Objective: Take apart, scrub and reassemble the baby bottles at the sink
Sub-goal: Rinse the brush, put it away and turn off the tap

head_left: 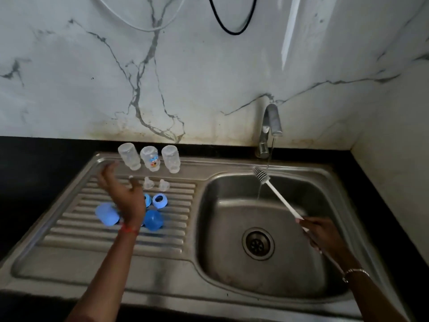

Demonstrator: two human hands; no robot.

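A marble wall (209, 77) was seen behind a black counter (34, 182), into which a steel sink (162, 270) was set, its ribbed drainboard (116, 240) at the left and its basin (222, 228) at the right. The left hand (123, 189) was held above the drainboard with the fingers spread and nothing grasped; whether it touched anything beneath it could not be told. The right hand (318, 231) was held over the basin's right side, well apart from the left, and was closed round the handle of a white brush (278, 196), whose bristled head was pointed up towards the basin's far rim. A thin stream of water (263, 180) was let fall from the tap (270, 122), just beside the bristles. Three clear bottles (150, 158) were stood upside down in a row at the drainboard's far edge, the middle one printed with a picture. Nearer, two blue caps (106, 214) were laid on the ribs, one at each side of the left wrist. Two blue rings (159, 201) were placed between the caps and the bottles, one half hidden by the hand. Two clear teats (147, 183) were set just beyond the rings; a third was glimpsed behind the fingers.
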